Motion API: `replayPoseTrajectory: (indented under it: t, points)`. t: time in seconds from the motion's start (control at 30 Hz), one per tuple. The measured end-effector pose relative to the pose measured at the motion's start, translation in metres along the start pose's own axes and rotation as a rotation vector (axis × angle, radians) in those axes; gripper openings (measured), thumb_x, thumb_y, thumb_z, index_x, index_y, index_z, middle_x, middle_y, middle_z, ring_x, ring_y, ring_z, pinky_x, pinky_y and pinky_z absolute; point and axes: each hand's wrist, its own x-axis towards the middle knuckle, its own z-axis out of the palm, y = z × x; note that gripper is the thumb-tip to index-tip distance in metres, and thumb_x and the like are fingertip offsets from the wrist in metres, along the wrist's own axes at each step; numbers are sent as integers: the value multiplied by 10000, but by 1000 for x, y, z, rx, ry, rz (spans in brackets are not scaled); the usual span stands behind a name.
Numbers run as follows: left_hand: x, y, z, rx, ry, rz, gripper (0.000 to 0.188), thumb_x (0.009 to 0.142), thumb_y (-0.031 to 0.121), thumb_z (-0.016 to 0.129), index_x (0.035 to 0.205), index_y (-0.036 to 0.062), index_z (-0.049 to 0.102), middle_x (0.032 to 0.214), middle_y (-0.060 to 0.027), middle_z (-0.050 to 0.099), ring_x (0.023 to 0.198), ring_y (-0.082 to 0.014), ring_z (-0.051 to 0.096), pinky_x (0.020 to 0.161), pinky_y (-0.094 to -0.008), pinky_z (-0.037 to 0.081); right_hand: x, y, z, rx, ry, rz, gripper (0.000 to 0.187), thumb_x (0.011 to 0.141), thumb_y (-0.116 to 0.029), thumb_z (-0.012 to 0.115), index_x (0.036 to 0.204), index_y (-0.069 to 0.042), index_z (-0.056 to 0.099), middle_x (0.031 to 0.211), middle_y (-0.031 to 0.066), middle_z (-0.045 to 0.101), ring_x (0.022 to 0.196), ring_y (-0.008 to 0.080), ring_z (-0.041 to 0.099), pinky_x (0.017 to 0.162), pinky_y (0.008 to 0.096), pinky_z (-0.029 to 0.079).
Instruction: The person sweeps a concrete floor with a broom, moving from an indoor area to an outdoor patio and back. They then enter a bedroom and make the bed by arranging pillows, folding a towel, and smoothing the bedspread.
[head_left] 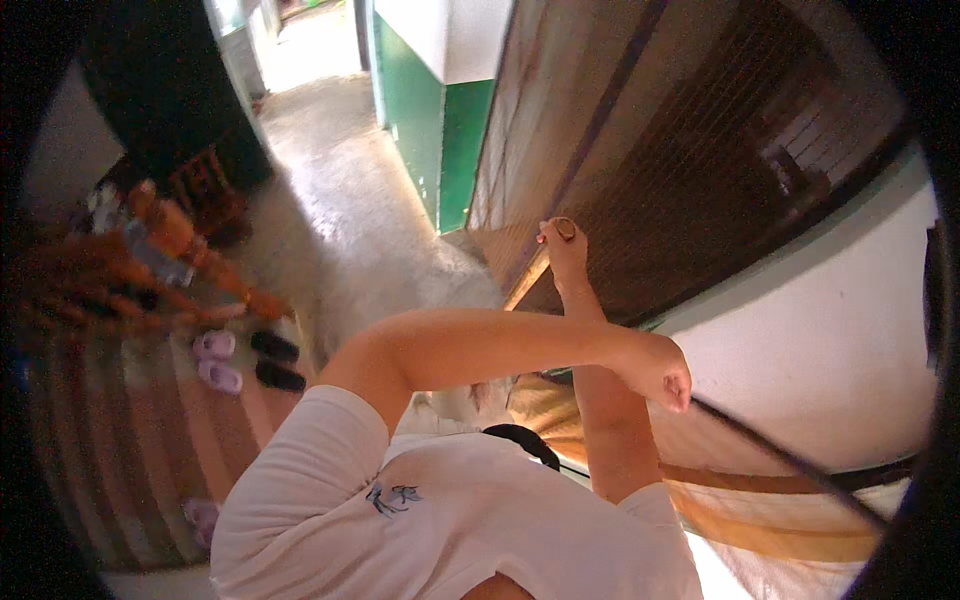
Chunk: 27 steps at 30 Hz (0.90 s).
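Observation:
My right arm (610, 430) reaches forward, and my right hand (567, 255) is closed round a pale wooden stick (528, 280). The stick's round brown end (565, 229) sticks out above the fist, while its lower part goes out of sight behind my left forearm. My left arm crosses in front of my body to the right, over the right arm. At its end, my left hand (655, 370) makes a fist on a thin dark rod or strap (790, 462), which runs off to the lower right. The gripped part is hidden inside the fingers.
A dark see-through mesh panel (700, 170) stands close by on the right, beside a white wall (810, 330). Yellow-brown cloth (550, 410) lies below. On the left are lilac slippers (218, 360), black slippers (278, 360) and wooden furniture (165, 235). A concrete floor (340, 200) leads to a bright doorway.

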Motion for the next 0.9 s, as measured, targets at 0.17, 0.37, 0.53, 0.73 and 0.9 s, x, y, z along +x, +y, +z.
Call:
replayPoseTrajectory:
  t: [0.17, 0.37, 0.53, 0.73, 0.9]
  points:
    - [-68, -35, -126, -6, 283, 82, 174, 838, 190, 588, 962, 75, 630, 882, -48, 618, 786, -133, 612, 684, -256, 492, 88, 11, 27, 27, 279, -1, 77, 762, -136, 632, 745, -68, 599, 736, -2, 596, 716, 114, 551, 650, 258, 427]
    - [-106, -152, -315, 150, 711, -297, 441, 854, 159, 569, 1257, 142, 390, 1160, -101, 455, 952, -158, 534, 774, -281, 441, 202, 15, 9, 46, 324, 44, 276, 822, -136, 582, 1066, -19, 530, 1009, 30, 557, 919, 140, 531, 787, 287, 425]
    - [-32, -217, -363, -229, 552, -265, 599, 839, 152, 586, 1329, 142, 242, 1205, -133, 442, 939, -187, 533, 775, -311, 446, 268, 23, -25, -115, 533, 2, 248, 782, -161, 624, 986, -32, 566, 931, 41, 605, 896, 135, 558, 761, 282, 427]
    - [72, -304, -438, -287, 379, -298, 718, 810, 142, 606, 1364, 127, 151, 1212, -189, 461, 984, -252, 525, 849, -365, 426, 324, 36, -131, -174, 770, -287, 268, 797, -138, 611, 1008, -12, 504, 881, 40, 552, 865, 142, 532, 770, 288, 431]
    - [140, -398, -507, 538, 638, 2, 736, 755, 185, 656, 1345, 54, 236, 1347, -209, 256, 1145, -302, 403, 885, -385, 415, 355, 53, -246, 106, 904, -242, 172, 763, -132, 619, 853, -2, 553, 857, 76, 566, 786, 156, 539, 697, 324, 445]
